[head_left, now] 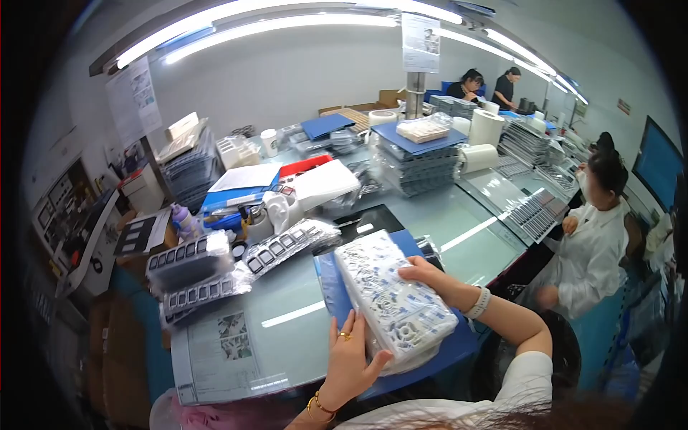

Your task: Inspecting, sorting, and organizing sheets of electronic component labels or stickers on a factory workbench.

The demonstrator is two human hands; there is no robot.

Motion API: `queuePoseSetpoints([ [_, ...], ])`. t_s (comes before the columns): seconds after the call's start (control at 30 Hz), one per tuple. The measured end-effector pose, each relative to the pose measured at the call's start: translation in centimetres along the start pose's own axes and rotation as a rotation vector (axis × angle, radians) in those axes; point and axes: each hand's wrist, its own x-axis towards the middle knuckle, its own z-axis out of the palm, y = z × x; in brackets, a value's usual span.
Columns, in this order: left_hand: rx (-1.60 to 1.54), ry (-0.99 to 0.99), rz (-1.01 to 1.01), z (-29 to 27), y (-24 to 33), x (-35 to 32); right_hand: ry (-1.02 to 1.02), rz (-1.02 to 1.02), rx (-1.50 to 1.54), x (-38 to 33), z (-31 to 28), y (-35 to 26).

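Note:
A tall stack of clear plastic trays (394,301), holding small white and blue parts under clear film, lies slantwise over a blue board (437,369) at the table's near edge. My right hand (433,281) grips its right side, thumb on top and the other fingers hidden beyond the edge. Against the left side and near corner rests my left hand (352,362), fingers stretched out and thumb spread apart. A black sheet (358,222) with a small white piece on it lies just beyond the stack.
Trays of dark-framed parts (190,261) are piled at left, beside a purple bottle (185,221). Papers and a red bin (304,166) lie farther back. A tall tray stack (416,168) stands beyond the glass tabletop (287,344). A person in white (591,244) sits at right.

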Motion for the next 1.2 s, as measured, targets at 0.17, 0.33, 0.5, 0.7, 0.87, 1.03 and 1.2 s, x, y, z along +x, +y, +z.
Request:
queuePoseSetpoints([
  [0.17, 0.039, -0.005, 0.009, -0.1, -0.7, -0.5, -0.022, 0.0, 0.005, -0.2, 0.0, 0.5],
  [0.33, -0.426, 0.353, -0.258, 2.4, -5.1, -1.6, -0.01, -0.043, 0.022, 0.0, -0.6, 1.2],
  [0.5, -1.101, 0.016, -0.648, 1.7, -5.6, -2.1, -0.01, -0.019, 0.038, 0.1, -0.4, 1.2],
  [0.7, -1.019, 0.275, -0.458, 1.6, -4.5, -1.9, 0.029, -0.156, 0.108, -0.7, -0.7, 0.4],
  [0.87, -1.072, 0.598, -0.517, -5.3, -4.6, -4.2, 0.037, -0.233, 0.344, -2.7, -0.6, -2.2],
  [1.03, -1.266, 1.099, -0.455, -10.2, -8.2, -9.7, 0.016, -0.071, 0.497, -1.5, -1.3, -0.5],
  [1.2, -1.604, 1.026, -0.338, -13.4, -12.6, -18.3, 0.035, -0.14, 0.368, -0.6, -0.6, 0.4],
])
